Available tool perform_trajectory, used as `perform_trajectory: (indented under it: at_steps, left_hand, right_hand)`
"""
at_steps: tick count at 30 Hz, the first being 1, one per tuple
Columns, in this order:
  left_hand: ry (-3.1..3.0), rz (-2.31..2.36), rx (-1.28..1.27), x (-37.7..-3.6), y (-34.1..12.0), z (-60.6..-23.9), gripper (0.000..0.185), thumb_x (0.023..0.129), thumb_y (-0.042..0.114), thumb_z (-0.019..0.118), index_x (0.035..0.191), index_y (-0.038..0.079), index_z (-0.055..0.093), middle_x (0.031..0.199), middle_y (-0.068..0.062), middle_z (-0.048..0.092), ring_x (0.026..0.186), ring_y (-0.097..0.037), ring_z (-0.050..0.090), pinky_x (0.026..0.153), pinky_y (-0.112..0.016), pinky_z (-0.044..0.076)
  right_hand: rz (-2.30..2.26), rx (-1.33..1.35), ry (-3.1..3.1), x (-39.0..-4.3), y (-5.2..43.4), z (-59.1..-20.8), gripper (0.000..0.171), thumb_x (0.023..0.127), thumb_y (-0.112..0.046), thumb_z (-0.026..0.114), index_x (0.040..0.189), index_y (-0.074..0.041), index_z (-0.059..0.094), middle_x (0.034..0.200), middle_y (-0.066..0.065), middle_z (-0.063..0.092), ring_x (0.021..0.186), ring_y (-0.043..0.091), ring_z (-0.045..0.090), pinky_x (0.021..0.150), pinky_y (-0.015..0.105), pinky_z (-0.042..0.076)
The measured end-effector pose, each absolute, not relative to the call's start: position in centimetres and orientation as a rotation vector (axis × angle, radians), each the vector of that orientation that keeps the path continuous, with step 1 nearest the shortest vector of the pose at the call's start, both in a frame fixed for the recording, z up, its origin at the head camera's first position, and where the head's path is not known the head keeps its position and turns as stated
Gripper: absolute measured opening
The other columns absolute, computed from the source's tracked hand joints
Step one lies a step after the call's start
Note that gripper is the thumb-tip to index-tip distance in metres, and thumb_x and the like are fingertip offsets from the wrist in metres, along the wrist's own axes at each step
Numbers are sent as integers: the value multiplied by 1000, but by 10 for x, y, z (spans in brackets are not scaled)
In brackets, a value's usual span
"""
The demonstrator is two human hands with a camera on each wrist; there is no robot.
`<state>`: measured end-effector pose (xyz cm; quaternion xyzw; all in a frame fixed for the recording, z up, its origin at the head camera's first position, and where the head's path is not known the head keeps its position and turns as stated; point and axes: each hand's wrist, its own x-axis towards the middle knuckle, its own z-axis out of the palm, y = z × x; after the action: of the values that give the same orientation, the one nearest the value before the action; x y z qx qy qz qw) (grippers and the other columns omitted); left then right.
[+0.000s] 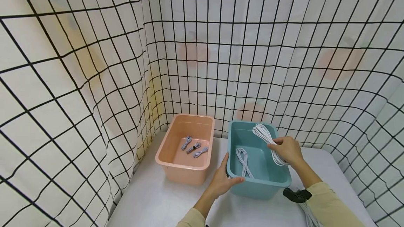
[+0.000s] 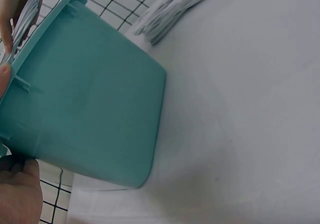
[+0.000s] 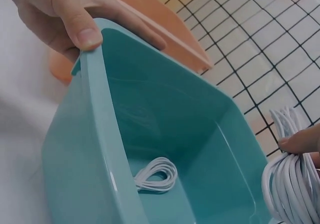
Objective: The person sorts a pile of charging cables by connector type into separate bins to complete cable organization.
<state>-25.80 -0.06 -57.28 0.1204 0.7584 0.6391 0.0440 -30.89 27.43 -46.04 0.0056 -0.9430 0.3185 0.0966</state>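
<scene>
Over the right side of a teal plastic bin (image 1: 259, 184), my right hand (image 1: 288, 150) pinches a long coiled bundle of white cable (image 1: 264, 133) between thumb and fingers. The bundle's looped end points up and left. My left hand (image 1: 221, 181) holds the bin's near left corner, its thumb (image 3: 89, 37) on the rim and the other fingers along the outside wall. Inside the bin, a second white cable bundle (image 1: 243, 160) lies on the floor at the left. In the left wrist view, the bin's outer wall (image 2: 95, 93) hides its inside.
A peach bin (image 1: 186, 174) stands to the left with three small grey cable bundles (image 1: 200, 152) in it. Another pale cable bundle (image 1: 310, 216) lies on the white table (image 1: 142, 202) under my right forearm. Black wire grid (image 1: 233, 41) rises behind and at both sides.
</scene>
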Motion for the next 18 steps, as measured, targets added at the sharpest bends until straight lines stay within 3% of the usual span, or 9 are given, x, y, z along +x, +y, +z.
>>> perform_trajectory:
  at_steps: [6,9,13,18]
  left_hand:
    - [2312,1958,366,-258,0,-573,113,81,38,90,167,28,18,165,0,33,143,-29,43,110,-52,42]
    - [2312,1964,379,-258,0,-573,112,82,37,89,167,27,17,166,-2,32,144,-32,42,110,-54,41]
    - [2315,1965,390,-257,-1,-573,112,83,36,89,168,24,16,166,-5,32,144,-34,41,110,-56,40]
    - [2307,1967,394,-256,-1,-573,112,83,37,88,168,25,16,166,-5,32,144,-33,41,111,-56,40]
  right_hand:
    - [927,74,-2798,-308,269,-455,60,104,-42,62,138,8,60,127,29,65,116,53,58,90,64,50]
    - [974,119,-2793,-305,271,-453,62,106,-44,57,144,5,55,131,31,62,111,49,62,84,60,54]
    - [984,125,-2775,-302,278,-454,54,106,-37,58,140,5,58,127,31,63,97,42,68,73,52,58]
    - [969,117,-2769,-297,288,-456,47,106,-32,59,135,4,62,123,30,65,106,48,64,80,60,54]
